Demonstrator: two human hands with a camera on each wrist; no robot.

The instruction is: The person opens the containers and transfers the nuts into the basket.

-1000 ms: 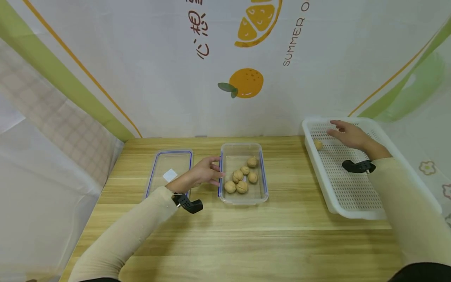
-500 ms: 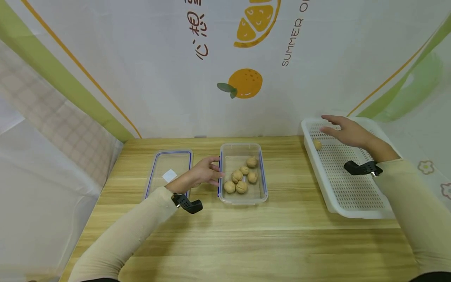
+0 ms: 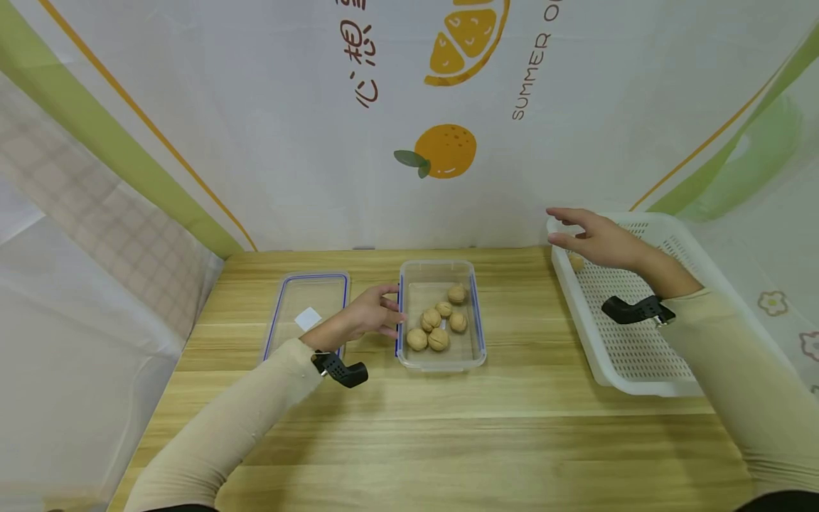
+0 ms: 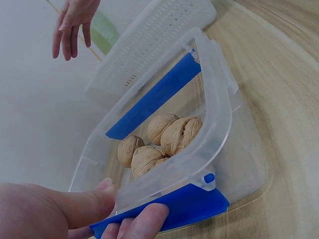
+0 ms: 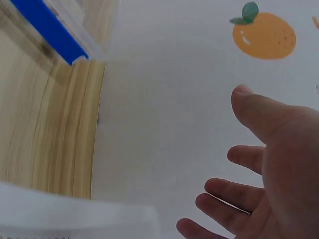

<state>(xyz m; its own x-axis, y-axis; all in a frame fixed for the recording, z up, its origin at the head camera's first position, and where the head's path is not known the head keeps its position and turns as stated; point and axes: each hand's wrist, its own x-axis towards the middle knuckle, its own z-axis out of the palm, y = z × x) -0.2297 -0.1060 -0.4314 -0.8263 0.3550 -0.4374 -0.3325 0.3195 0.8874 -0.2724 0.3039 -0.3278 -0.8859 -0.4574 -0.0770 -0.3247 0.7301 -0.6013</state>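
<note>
My left hand point(image 3: 370, 313) grips the left side of a clear plastic food container point(image 3: 441, 365). In the left wrist view its thumb lies at the rim and its fingers bend against the blue latch point(image 4: 197, 205). Several walnuts point(image 3: 431, 319) lie inside the container. My right hand point(image 3: 598, 238) hovers above the left rim of a white perforated basket point(image 3: 584, 331), fingers spread and holding nothing, as the right wrist view also shows. A single walnut point(image 3: 576, 263) sits in the basket's back left corner, partly below that hand.
Left of the container, a clear lid point(image 3: 326, 291) with a blue seal lies flat, partly covered by the left forearm. A printed white cloth point(image 3: 288, 163) hangs behind the wooden table point(image 3: 448, 448). The basket stands at the right.
My right hand has moved left across the basket, from over its inside to over its left rim. The left hand, container and walnuts have kept their places.
</note>
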